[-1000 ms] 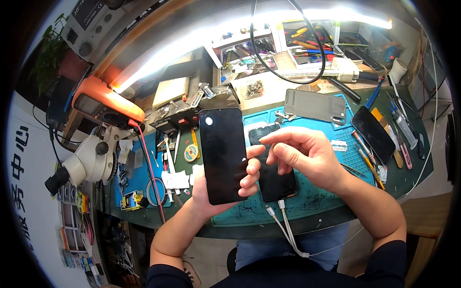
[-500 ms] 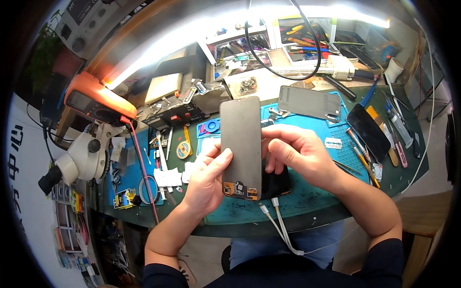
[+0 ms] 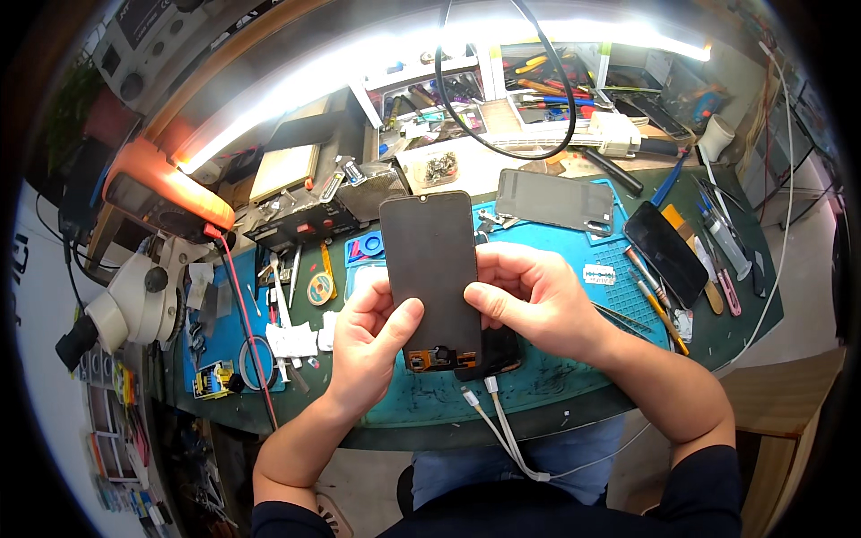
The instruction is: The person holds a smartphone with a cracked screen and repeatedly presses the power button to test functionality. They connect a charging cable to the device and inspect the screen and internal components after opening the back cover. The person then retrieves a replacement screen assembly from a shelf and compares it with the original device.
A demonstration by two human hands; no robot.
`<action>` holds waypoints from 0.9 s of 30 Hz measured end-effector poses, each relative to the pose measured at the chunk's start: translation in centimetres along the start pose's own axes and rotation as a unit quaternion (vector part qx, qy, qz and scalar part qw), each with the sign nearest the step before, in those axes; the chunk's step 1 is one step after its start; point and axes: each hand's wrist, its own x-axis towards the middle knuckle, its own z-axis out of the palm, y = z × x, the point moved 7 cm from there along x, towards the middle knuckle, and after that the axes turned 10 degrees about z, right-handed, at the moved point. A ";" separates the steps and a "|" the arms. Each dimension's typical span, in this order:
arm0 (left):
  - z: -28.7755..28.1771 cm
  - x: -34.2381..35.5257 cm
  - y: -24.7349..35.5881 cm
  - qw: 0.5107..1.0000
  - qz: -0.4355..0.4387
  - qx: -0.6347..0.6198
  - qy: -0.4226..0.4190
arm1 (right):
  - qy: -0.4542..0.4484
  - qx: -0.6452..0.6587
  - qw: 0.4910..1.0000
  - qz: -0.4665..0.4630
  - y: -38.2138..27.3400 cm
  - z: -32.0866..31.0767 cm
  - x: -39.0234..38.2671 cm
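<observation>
A dark phone screen panel [image 3: 429,260], its back or unlit face toward me, is held upright between both hands. Copper-coloured flex parts and a small chip show at its lower end. My left hand [image 3: 372,345] grips its left edge, thumb on the surface. My right hand [image 3: 534,300] pinches its right edge, thumb in front and fingers behind. Partly hidden below the panel, a black phone [image 3: 500,354] lies on the teal mat. A white cable plug [image 3: 491,386] meets its near end, and a second white plug [image 3: 469,397] hangs loose beside it.
Another grey screen panel [image 3: 554,201] and a black phone [image 3: 665,254] lie behind and right. A razor blade [image 3: 599,274], tweezers and a yellow-handled tool [image 3: 670,323] sit at right. Left stand an orange multimeter [image 3: 166,193] and a white microscope [image 3: 134,305]. A black cable loop [image 3: 574,108] hangs above.
My right hand has closed onto the panel's right edge, where before it was beside it with fingers curled. The panel now faces me more squarely. The whole view has shifted slightly.
</observation>
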 end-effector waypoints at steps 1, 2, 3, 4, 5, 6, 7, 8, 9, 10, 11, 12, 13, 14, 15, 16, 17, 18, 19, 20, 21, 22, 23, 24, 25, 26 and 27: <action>0.1 0.0 0.1 1.000 0.004 0.003 -0.004 | 0.002 -0.003 1.000 -0.005 -0.1 0.0 0.0; 0.1 -0.1 0.1 1.000 -0.001 -0.001 0.002 | 0.008 0.010 1.000 0.002 0.0 -0.1 0.0; 0.2 -0.1 0.3 1.000 -0.007 -0.004 0.009 | 0.014 0.023 1.000 0.009 -0.2 -0.2 0.0; 0.3 -0.1 0.4 1.000 -0.012 -0.008 0.015 | 0.021 0.037 0.999 0.016 -0.2 -0.3 0.1; 0.5 0.0 0.3 1.000 -0.020 -0.007 0.002 | 0.026 0.030 0.999 0.011 0.0 -0.9 0.3; 0.2 -0.2 0.0 1.000 -0.031 -0.001 0.004 | 0.037 0.040 0.998 0.008 0.2 -1.3 0.4; -0.2 -0.3 -0.3 0.999 -0.043 0.004 0.007 | 0.047 0.042 0.998 0.011 0.5 -1.6 0.5; -0.4 -0.4 -0.5 0.999 -0.052 0.010 0.009 | 0.056 0.042 0.997 0.012 0.6 -1.8 0.6; -0.2 -0.3 -0.4 0.999 -0.046 -0.002 0.004 | 0.060 0.041 0.997 0.015 0.7 -1.9 0.7; 0.0 -0.4 -0.4 0.999 -0.046 -0.014 0.001 | 0.063 0.040 0.997 0.018 0.8 -2.0 0.7; 0.2 -0.3 -0.3 0.999 -0.045 -0.025 -0.002 | 0.067 0.039 0.997 0.020 0.9 -2.0 0.8; 0.3 -0.3 -0.3 0.998 -0.044 -0.036 -0.006 | 0.066 0.042 0.997 0.024 1.0 -2.1 0.8; 0.5 -0.3 -0.3 0.998 -0.040 -0.040 -0.012 | 0.066 0.044 0.996 0.028 1.2 -2.1 0.8; 0.6 -0.3 -0.3 0.998 -0.037 -0.044 -0.018 | 0.063 0.048 0.996 0.032 1.3 -2.1 0.8; 0.7 -0.3 -0.2 0.998 -0.034 -0.047 -0.023 | 0.066 0.047 0.996 0.031 1.2 -2.0 0.8; 0.6 -0.4 -0.2 0.998 -0.034 -0.042 -0.028 | 0.068 0.047 0.996 0.030 1.1 -1.9 0.8; 0.5 -0.4 -0.2 0.998 -0.034 -0.038 -0.034 | 0.071 0.045 0.996 0.029 1.0 -1.9 0.8; 0.5 -0.5 -0.2 0.998 -0.033 -0.033 -0.039 | 0.072 0.045 0.996 0.030 1.0 -1.9 0.8; 0.4 -0.5 -0.2 0.998 -0.032 -0.030 -0.041 | 0.073 0.044 0.996 0.030 1.1 -1.8 0.8; 0.4 -0.4 -0.2 0.998 -0.030 -0.027 -0.042 | 0.074 0.042 0.996 0.032 1.1 -1.8 0.8; 0.4 -0.4 -0.2 0.998 -0.028 -0.024 -0.042 | 0.072 0.030 0.996 0.037 1.1 -1.8 0.9; 0.5 -0.4 0.0 0.998 -0.024 -0.021 -0.055 | 0.068 0.018 0.997 0.043 1.2 -1.7 0.9; 0.6 -0.4 0.0 0.997 -0.021 -0.021 -0.066 | 0.066 0.005 0.997 0.051 1.2 -1.7 0.9; 0.7 -0.4 0.0 0.997 -0.017 -0.021 -0.077 | 0.052 0.010 0.997 0.049 1.2 -1.5 0.9; 0.8 -0.4 0.1 0.996 -0.006 -0.019 -0.084 | 0.038 0.014 0.998 0.046 1.1 -1.2 0.9; 1.0 -0.3 0.2 0.996 0.006 -0.019 -0.090 | 0.023 0.017 0.999 0.045 0.9 -0.9 0.8; 1.1 -0.2 0.3 0.995 0.018 -0.018 -0.095 | 0.021 0.019 0.999 0.041 0.7 -0.6 0.7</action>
